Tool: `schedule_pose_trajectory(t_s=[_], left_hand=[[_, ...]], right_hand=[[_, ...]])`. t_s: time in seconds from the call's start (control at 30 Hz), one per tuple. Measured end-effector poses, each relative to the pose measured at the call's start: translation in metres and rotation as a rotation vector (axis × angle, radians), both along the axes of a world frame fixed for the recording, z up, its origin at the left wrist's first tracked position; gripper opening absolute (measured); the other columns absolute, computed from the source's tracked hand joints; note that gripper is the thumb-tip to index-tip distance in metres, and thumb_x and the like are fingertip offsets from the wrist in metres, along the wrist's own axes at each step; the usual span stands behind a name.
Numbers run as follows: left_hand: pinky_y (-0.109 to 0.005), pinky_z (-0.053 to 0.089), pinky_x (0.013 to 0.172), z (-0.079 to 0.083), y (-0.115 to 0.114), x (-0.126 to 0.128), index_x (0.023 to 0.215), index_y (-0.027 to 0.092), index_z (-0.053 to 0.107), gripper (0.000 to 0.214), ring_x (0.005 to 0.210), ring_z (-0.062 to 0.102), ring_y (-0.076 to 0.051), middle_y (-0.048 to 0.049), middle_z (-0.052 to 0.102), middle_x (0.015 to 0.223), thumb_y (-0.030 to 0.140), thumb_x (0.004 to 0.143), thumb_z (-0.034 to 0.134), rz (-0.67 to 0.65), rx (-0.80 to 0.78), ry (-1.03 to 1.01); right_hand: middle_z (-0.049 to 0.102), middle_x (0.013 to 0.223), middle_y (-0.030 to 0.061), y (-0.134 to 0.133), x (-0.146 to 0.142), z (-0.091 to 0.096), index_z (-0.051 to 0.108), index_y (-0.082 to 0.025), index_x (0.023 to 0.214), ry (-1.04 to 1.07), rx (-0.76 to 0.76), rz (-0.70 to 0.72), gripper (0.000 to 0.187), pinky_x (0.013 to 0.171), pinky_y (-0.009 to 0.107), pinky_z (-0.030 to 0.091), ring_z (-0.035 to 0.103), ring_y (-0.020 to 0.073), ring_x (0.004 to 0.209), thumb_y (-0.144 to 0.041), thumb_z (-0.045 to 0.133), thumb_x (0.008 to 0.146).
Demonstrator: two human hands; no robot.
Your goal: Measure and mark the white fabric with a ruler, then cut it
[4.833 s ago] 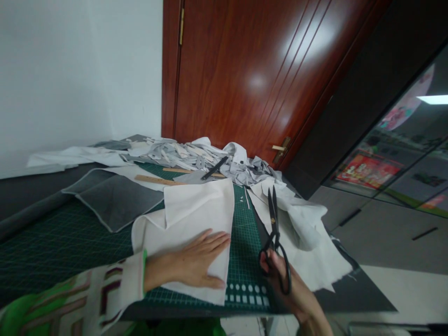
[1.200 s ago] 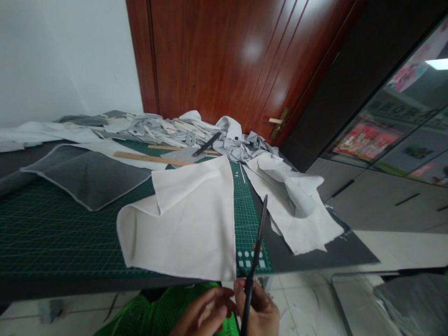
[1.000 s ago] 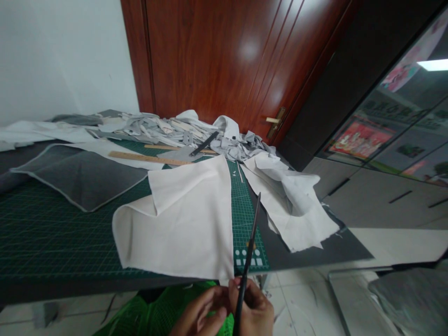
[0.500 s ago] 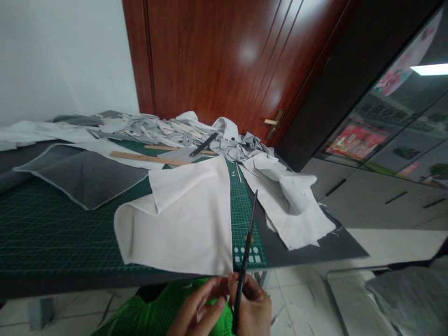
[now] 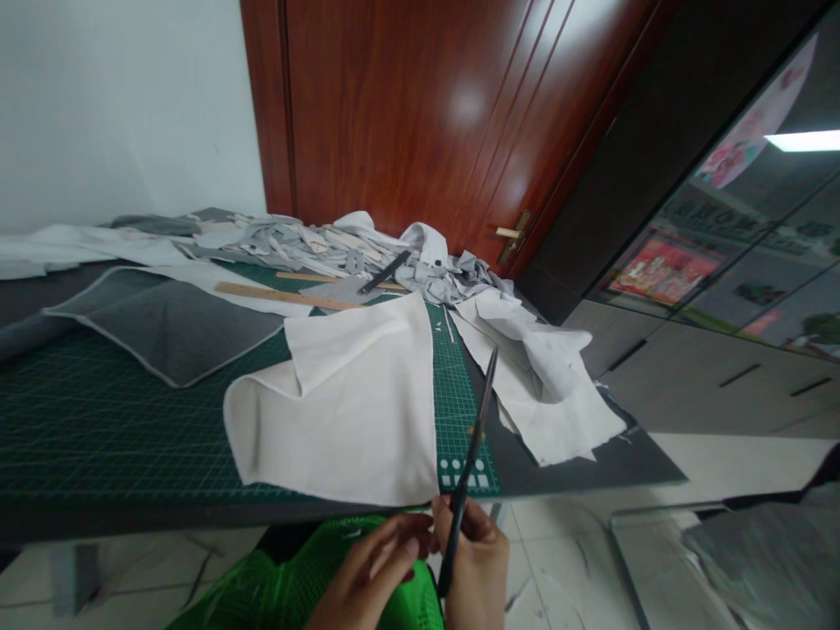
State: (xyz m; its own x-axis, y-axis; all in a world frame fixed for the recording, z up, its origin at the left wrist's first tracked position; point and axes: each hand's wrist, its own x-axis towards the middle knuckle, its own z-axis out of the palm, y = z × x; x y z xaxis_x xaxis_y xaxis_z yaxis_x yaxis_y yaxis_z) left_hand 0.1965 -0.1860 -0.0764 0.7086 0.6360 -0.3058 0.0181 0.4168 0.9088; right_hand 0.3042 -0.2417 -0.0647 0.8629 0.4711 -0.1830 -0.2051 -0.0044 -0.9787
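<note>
A white cloth [image 5: 354, 429] lies partly folded, its near right corner at the table's front edge. My right hand [image 5: 476, 560] is closed around black scissors [image 5: 473, 451], their long blades together and pointing away from me. Its thumb and finger meet at that cloth corner. Just left of it, my left hand [image 5: 377, 560] has its fingers curled and the tips close together. Whatever may be between them is too small to make out. Under the cloth is a green cutting mat [image 5: 131, 437].
A grey cloth [image 5: 177, 324] with pale edging lies at left. Behind are wooden rulers [image 5: 282, 296], a black flat tool [image 5: 385, 272] and heaped fabric scraps [image 5: 295, 245]. More white fabric [image 5: 544, 385] lies at right. A wooden door [image 5: 407, 114] stands behind the table.
The scissors' tip has swung slightly to the right. The left fingers have drawn slightly away from the cloth corner, while the right fingertips stay at it. The view has shifted a little.
</note>
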Motion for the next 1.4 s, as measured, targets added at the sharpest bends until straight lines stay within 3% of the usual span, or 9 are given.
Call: schedule_pose_trajectory(t_s=[0.17, 0.3, 0.47, 0.67, 0.9, 1.03, 1.23, 1.4], left_hand=[[-0.042, 0.05, 0.09, -0.014, 0.005, 0.005, 0.11, 0.022, 0.076, 0.065, 0.11, 0.066, -0.033, -0.0101, 0.077, 0.107, 0.074, 0.07, 0.072, -0.067, -0.095, -0.061], [-0.04, 0.047, 0.088, -0.018, 0.007, 0.009, 0.109, 0.025, 0.077, 0.064, 0.11, 0.065, -0.033, -0.0089, 0.077, 0.107, 0.071, 0.065, 0.077, -0.068, -0.174, -0.086], [-0.04, 0.047, 0.088, -0.013, 0.006, 0.009, 0.109, 0.028, 0.078, 0.06, 0.11, 0.064, -0.035, -0.0078, 0.078, 0.106, 0.071, 0.067, 0.077, -0.023, -0.13, -0.1], [-0.038, 0.048, 0.088, -0.002, 0.005, 0.006, 0.105, 0.027, 0.081, 0.066, 0.109, 0.064, -0.035, -0.0089, 0.078, 0.106, 0.076, 0.06, 0.078, 0.018, -0.138, -0.12], [-0.029, 0.049, 0.08, 0.0, 0.002, 0.009, 0.087, 0.028, 0.083, 0.052, 0.104, 0.067, -0.027, -0.0064, 0.079, 0.098, 0.068, 0.054, 0.086, 0.05, -0.362, -0.217], [-0.027, 0.049, 0.08, -0.001, -0.001, 0.011, 0.085, 0.028, 0.083, 0.048, 0.102, 0.068, -0.026, -0.0057, 0.079, 0.097, 0.065, 0.054, 0.088, 0.066, -0.41, -0.254], [-0.027, 0.049, 0.078, -0.004, -0.001, 0.016, 0.083, 0.025, 0.083, 0.051, 0.099, 0.068, -0.025, -0.0063, 0.079, 0.093, 0.064, 0.051, 0.09, 0.107, -0.441, -0.249], [-0.024, 0.048, 0.072, 0.01, -0.007, 0.024, 0.072, 0.02, 0.081, 0.048, 0.087, 0.067, -0.021, -0.0068, 0.078, 0.081, 0.058, 0.046, 0.094, 0.206, -0.495, -0.236]], right_hand=[[0.05, 0.051, -0.0031, -0.003, 0.002, 0.004, 0.065, -0.015, 0.061, 0.064, -0.026, 0.01, 0.036, 0.046, 0.023, 0.037, 0.042, 0.0111, 0.051, -0.047, 0.082, 0.06], [0.05, 0.049, -0.0024, -0.001, 0.002, 0.012, 0.06, -0.016, 0.052, 0.041, -0.037, -0.012, 0.041, 0.045, 0.023, 0.035, 0.041, 0.0107, 0.051, -0.05, 0.082, 0.057], [0.052, 0.049, -0.0006, 0.002, 0.003, 0.024, 0.062, -0.015, 0.052, 0.064, -0.078, 0.022, 0.046, 0.044, 0.024, 0.036, 0.042, 0.011, 0.048, -0.057, 0.082, 0.05], [0.047, 0.044, -0.0039, -0.001, 0.005, 0.024, 0.063, -0.015, 0.052, -0.034, -0.151, 0.0, 0.036, 0.044, 0.023, 0.033, 0.037, 0.0098, 0.046, -0.049, 0.076, 0.058], [0.063, 0.052, 0.0041, -0.001, 0.009, 0.024, 0.066, -0.015, 0.054, -0.142, -0.263, 0.068, 0.037, 0.048, 0.024, 0.037, 0.05, 0.0152, 0.053, -0.052, 0.068, 0.061], [0.062, 0.048, 0.0034, 0.0, 0.008, 0.018, 0.065, -0.016, 0.054, -0.231, -0.295, 0.057, 0.032, 0.047, 0.024, 0.037, 0.053, 0.0161, 0.052, -0.045, 0.069, 0.066], [0.059, 0.05, 0.002, 0.001, 0.006, 0.024, 0.061, -0.017, 0.052, -0.185, -0.212, 0.01, 0.029, 0.046, 0.024, 0.037, 0.048, 0.0141, 0.048, -0.044, 0.068, 0.06], [0.045, 0.044, -0.0039, -0.004, 0.008, 0.021, 0.05, -0.021, 0.047, -0.12, -0.127, -0.001, 0.035, 0.044, 0.023, 0.033, 0.037, 0.0101, 0.046, -0.048, 0.068, 0.057]])
